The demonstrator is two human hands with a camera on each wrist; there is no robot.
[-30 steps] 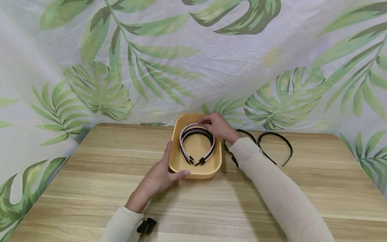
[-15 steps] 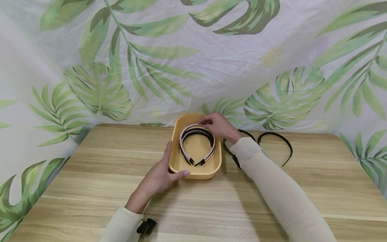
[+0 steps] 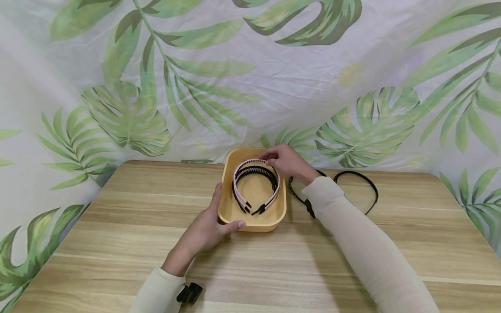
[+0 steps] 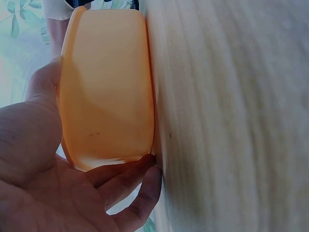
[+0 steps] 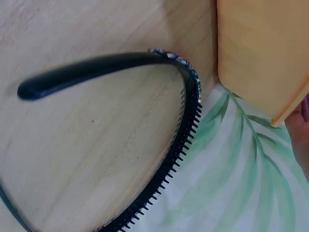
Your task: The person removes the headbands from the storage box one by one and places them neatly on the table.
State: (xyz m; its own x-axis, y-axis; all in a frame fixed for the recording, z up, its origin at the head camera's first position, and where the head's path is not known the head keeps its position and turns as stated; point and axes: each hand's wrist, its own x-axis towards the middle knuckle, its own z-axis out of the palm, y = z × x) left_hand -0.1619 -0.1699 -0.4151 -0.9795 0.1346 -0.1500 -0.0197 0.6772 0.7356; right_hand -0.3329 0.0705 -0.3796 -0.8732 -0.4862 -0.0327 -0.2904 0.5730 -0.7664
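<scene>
My left hand point(image 3: 205, 228) holds an orange-yellow plastic box point(image 3: 262, 227) at its near left corner, thumb on the front rim. In the left wrist view, its fingers point(image 4: 128, 181) lie along the box's wall. My right hand point(image 3: 289, 163) reaches over the far right part of the box and pinches a pale pink headband point(image 3: 270, 201) near the top of its arch. Black toothed headbands point(image 3: 254, 168) lie nested with it inside the box, ends pointing toward me. The right fingertips are partly hidden behind the hand.
Right of the box, two black headbands point(image 3: 375, 187) lie on the wooden table point(image 3: 117, 226), one partly under the right forearm. In the right wrist view, a toothed black headband point(image 5: 159, 174) has a sparkly patch. A leaf-print cloth point(image 3: 219, 65) hangs behind the table.
The pink headband has shifted slightly to the right in the box, with the right hand and forearm moving slightly right too. The left hand and box stay put.
</scene>
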